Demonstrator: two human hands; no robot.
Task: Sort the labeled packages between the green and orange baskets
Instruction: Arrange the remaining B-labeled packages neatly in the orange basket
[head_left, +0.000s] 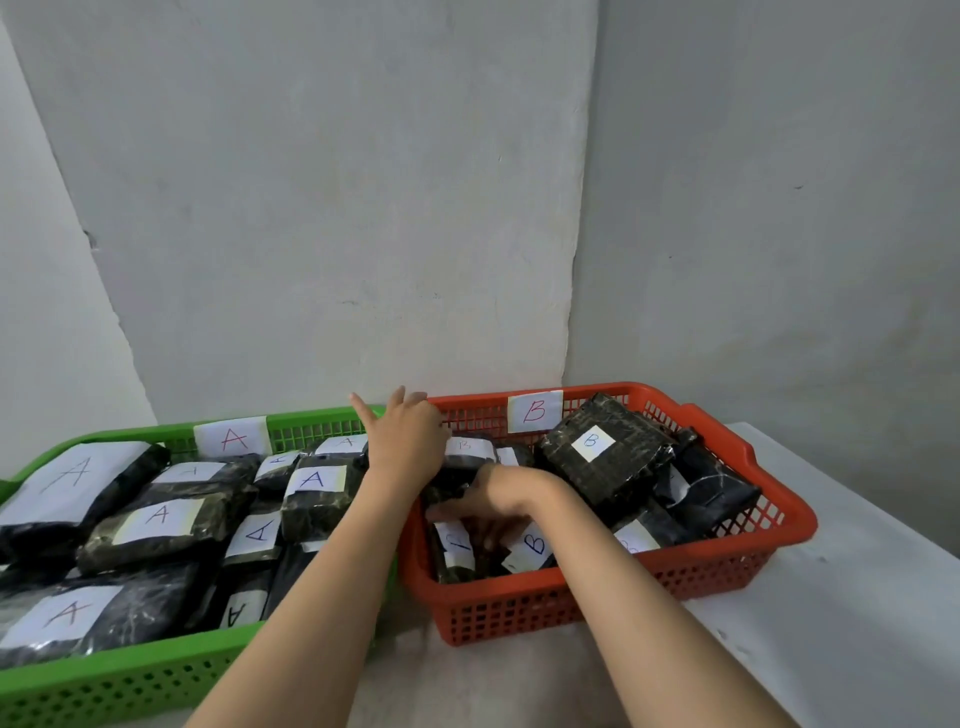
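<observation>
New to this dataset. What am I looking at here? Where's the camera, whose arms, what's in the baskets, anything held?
There is no machine here: a person works with two bare hands, and the single picture comes from a wide-angle camera worn on their head, looking forward and down.

On a pale surface against a grey wall stand two plastic baskets side by side. The green basket carries a paper tag marked A and is full of dark wrapped packages with white A labels. The orange basket carries a tag marked B and holds similar packages labeled B, including a large one resting tilted on the others.

Both hands reach into the orange basket. The left hand rests on a package near the back rim, with some fingers lifted. The right hand reaches down among the B packages at the front; whether either hand actually grips anything cannot be told.
</observation>
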